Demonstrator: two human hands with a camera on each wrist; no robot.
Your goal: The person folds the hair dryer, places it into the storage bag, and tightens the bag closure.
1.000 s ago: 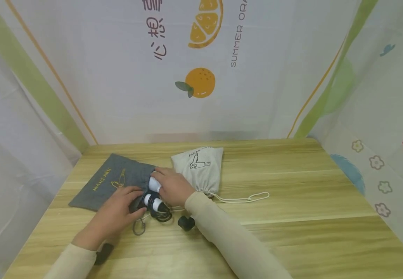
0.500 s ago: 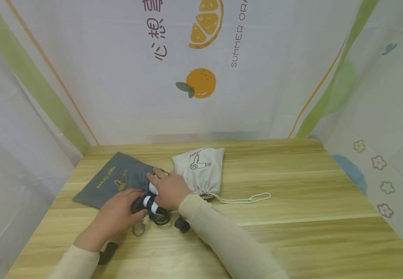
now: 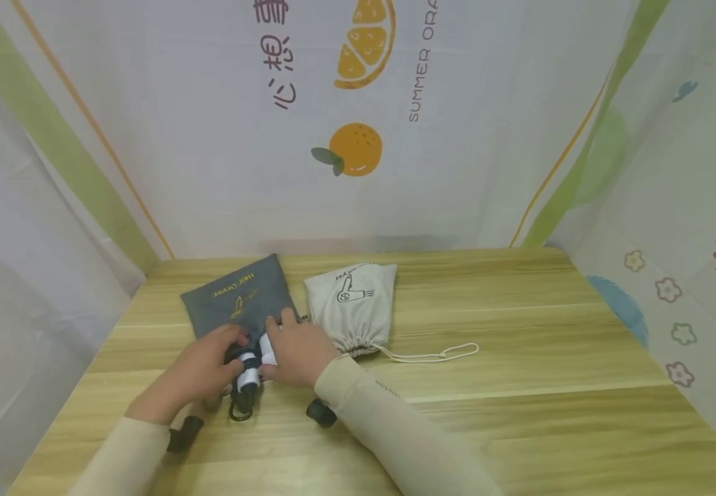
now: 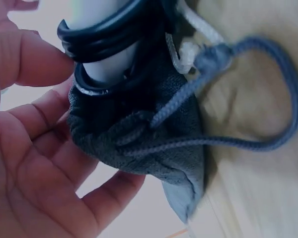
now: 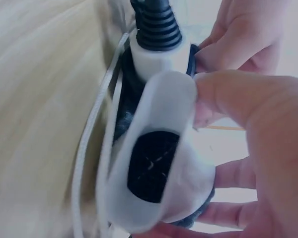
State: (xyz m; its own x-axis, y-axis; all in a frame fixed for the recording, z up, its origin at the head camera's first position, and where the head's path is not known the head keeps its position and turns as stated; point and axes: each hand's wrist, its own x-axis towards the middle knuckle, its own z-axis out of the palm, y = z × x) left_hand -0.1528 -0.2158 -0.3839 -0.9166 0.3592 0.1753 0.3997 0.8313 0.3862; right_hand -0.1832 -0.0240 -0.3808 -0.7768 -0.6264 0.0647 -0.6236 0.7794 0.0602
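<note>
A white hair dryer [image 3: 249, 379] with a black cord wound round its handle sits partly inside a dark grey drawstring bag [image 3: 233, 293]. At the bag's gathered mouth, my left hand [image 3: 199, 368] pinches the cloth rim [image 4: 82, 126] beside the coiled cord [image 4: 102, 37], thumb on the near side. My right hand [image 3: 304, 355] grips the dryer's white head, thumb on one side and fingers on the other. The right wrist view shows the head's end [image 5: 164, 106] with a dark opening. How deep the dryer sits in the bag is hidden.
A beige drawstring bag [image 3: 360, 306] with a hair dryer print lies just right of the grey one. Its white cord loop [image 3: 457, 353] stretches to the right across the wooden table [image 3: 519, 413]. White printed curtains [image 3: 209, 138] stand round the table.
The grey bag has turned clockwise, its closed end swinging toward the back and right. The dryer's handle has turned to point more toward me, with both hands staying on bag and dryer.
</note>
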